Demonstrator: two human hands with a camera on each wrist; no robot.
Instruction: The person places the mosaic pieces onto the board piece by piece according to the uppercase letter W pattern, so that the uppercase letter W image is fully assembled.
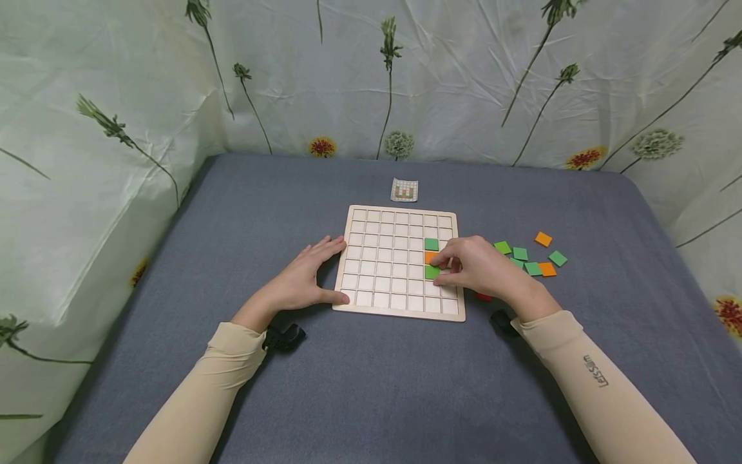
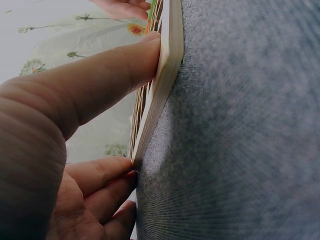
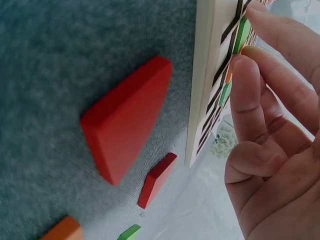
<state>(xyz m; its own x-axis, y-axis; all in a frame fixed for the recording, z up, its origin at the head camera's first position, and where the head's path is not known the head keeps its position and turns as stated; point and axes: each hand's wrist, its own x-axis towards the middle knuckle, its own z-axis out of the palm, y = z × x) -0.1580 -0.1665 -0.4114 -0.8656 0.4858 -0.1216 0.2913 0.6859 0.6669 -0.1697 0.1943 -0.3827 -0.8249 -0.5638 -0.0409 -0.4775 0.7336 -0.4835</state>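
A pale wooden grid board [image 1: 400,314] lies flat in the middle of the table. Along its left edge rests my left hand [image 1: 301,276], fingers spread and thumb on the near left corner. My right hand [image 1: 484,267] pinches a light green square tile [image 1: 431,272] between thumb and fingertips, over a cell in the right part of the board; the right wrist view shows this tile [image 3: 241,36] between them. Just beyond it in the same column are an orange tile [image 1: 429,257], partly covered by my fingers, and a darker green tile [image 1: 431,244].
Right of the board lie loose tiles: several green ones [image 1: 532,269], orange ones [image 1: 543,239] and, partly hidden under my right hand, red ones [image 3: 132,120]. A small card with a printed coloured grid [image 1: 404,190] lies behind the board. Floral cloth [image 1: 452,84] hangs behind the table.
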